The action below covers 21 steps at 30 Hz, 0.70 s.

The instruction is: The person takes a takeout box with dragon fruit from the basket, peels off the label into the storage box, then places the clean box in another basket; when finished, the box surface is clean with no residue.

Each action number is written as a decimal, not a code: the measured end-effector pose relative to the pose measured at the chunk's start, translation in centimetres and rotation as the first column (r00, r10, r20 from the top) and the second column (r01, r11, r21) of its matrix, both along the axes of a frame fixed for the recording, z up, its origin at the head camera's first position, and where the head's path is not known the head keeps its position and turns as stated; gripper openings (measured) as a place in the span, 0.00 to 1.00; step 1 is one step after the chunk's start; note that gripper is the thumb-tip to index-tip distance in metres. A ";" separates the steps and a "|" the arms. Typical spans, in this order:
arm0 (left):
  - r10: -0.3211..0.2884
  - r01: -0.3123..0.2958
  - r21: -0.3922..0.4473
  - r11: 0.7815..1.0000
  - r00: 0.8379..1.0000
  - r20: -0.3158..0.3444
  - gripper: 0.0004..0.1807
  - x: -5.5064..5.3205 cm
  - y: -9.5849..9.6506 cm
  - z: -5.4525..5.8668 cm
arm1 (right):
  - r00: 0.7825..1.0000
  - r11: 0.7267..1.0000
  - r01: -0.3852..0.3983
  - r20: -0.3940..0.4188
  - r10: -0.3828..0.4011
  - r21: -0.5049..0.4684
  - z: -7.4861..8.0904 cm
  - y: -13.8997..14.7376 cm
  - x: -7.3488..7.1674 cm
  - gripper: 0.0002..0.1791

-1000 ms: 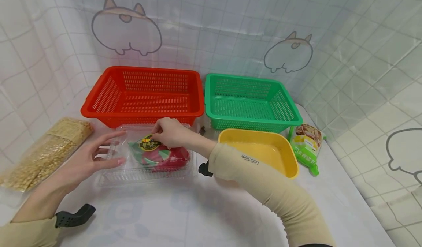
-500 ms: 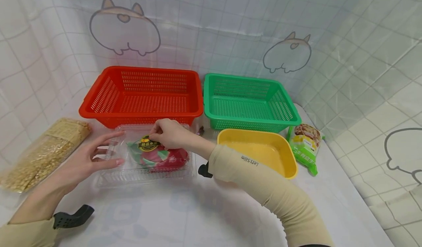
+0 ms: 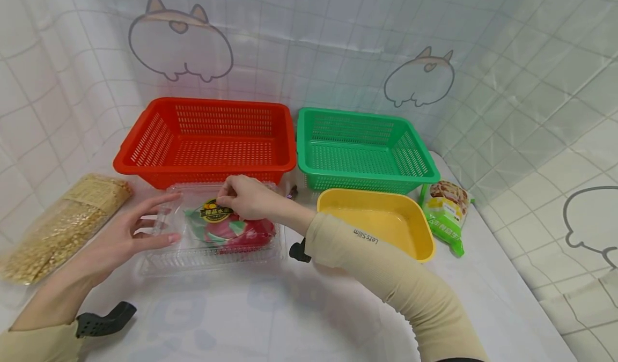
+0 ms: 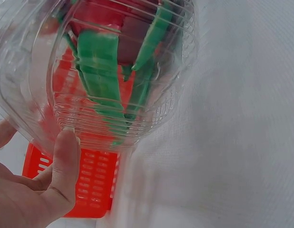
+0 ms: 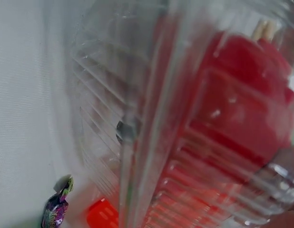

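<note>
A clear plastic clamshell box (image 3: 203, 260) lies on the white cloth, with a red dragon fruit (image 3: 251, 236) with green scales inside it. On its lid shows a round black and gold label (image 3: 211, 212). My right hand (image 3: 248, 197) has its thumb and curled forefinger together at the label's upper right edge, seeming to pinch it; the fingertips are partly hidden. My left hand (image 3: 127, 236) lies spread along the box's left side, fingers relaxed. In the left wrist view the left thumb (image 4: 66, 166) touches the ribbed clear wall.
Behind the box stands a red basket (image 3: 289, 155), beside a green basket (image 3: 367, 182). A yellow tub (image 3: 425, 233) sits right of the box. At far left lies a bag of pale kernels (image 3: 63, 228), at far right a green snack packet (image 3: 446, 214). A purple-wrapped sweet (image 5: 55, 209) lies close by.
The whole scene has shifted slightly left as the head view turned. Both hands keep their places at the box, the right one still at the label.
</note>
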<state>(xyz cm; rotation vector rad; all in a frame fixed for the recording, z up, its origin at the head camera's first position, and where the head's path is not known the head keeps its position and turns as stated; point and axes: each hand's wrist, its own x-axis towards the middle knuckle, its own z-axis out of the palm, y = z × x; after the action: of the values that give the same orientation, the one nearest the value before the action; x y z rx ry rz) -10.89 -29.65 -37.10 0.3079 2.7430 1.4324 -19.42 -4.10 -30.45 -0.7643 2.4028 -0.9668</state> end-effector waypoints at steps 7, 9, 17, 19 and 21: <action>-0.002 0.002 0.008 1.000 1.000 0.016 0.42 0.0 0.0 0.0 | 1.000 1.000 -0.014 0.025 0.015 -0.015 0.0 0.1 0.0 0.06; -0.003 0.002 0.009 1.000 1.000 0.017 0.42 0.0 -0.1 0.0 | 0.999 1.000 -0.022 0.032 0.022 -0.021 0.0 0.1 0.0 0.07; -0.003 0.003 0.009 1.000 1.000 0.004 0.43 0.0 -0.1 0.0 | 0.999 0.999 -0.036 0.038 0.037 -0.028 -0.1 0.2 -0.1 0.06; -0.003 0.003 0.006 1.000 1.000 0.006 0.43 0.0 -0.1 0.0 | 0.998 0.999 -0.034 0.043 0.036 -0.033 -0.1 0.2 -0.1 0.06; -0.002 0.002 0.005 1.000 1.000 0.009 0.43 0.0 -0.1 -0.1 | 0.998 0.999 -0.030 0.051 0.032 -0.037 -0.1 0.2 -0.1 0.06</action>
<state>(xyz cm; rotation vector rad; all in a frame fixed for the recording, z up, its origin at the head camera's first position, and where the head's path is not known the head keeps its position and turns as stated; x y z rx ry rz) -10.91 -29.76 -37.16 0.3033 2.7318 1.4368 -19.51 -3.92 -30.59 -0.7779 2.3289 -1.0076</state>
